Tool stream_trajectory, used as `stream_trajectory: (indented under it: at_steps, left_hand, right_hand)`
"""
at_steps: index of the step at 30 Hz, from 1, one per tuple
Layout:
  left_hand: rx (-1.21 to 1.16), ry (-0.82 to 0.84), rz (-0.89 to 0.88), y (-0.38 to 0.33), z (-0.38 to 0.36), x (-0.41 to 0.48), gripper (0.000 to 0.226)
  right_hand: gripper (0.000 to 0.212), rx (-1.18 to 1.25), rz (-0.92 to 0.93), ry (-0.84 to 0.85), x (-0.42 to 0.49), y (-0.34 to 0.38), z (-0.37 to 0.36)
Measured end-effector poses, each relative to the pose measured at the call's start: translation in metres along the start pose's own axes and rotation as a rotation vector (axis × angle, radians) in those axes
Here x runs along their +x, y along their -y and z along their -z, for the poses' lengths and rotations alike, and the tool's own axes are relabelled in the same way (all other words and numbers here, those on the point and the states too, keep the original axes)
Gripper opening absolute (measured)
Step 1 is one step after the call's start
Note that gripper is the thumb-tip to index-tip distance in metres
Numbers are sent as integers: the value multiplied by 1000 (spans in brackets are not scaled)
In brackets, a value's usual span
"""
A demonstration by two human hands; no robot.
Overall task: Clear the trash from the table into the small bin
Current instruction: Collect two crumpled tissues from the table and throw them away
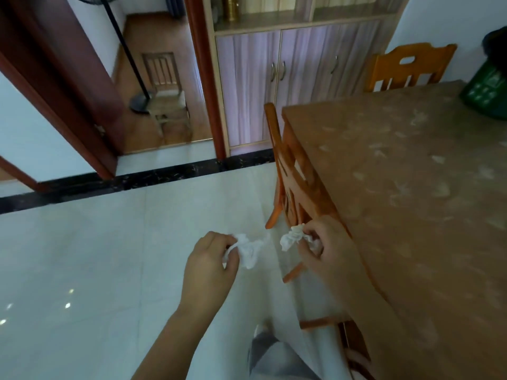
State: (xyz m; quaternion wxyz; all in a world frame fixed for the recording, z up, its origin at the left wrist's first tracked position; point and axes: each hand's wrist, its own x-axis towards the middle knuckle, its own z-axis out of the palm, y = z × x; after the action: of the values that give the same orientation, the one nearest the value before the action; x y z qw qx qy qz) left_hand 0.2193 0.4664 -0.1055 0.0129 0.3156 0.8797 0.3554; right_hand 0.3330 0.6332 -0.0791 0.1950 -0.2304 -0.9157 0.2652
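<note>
white crumpled tissue (251, 249) pinched in the left hand (211, 259), another wad (291, 238) in the right hand (326, 248), both just off the table (411, 187) edge, looks cleared, binning left.

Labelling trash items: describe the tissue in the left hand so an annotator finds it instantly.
Start at the brown table, then go left off its edge to the two hands over the pale floor. The left hand pinches a crumpled white tissue, bigger and looser than the wad in the right hand.
</note>
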Motion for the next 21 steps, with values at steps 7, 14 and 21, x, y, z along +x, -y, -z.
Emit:
stream_trajectory:
  at_steps: [7,14,21]
  left_hand:
    - [-39,-61,55,22,-4,127,8]
    - [-69,-63,95,92,-3,260,10]
    - [-121,-58,86,158,25,420,8]
  right_hand:
    - [12,-5,29,-6,126,-4,-18]
    - [12,-54,41,16,257,1,-76]
    - [11,-29,-18,34,419,43,-142]
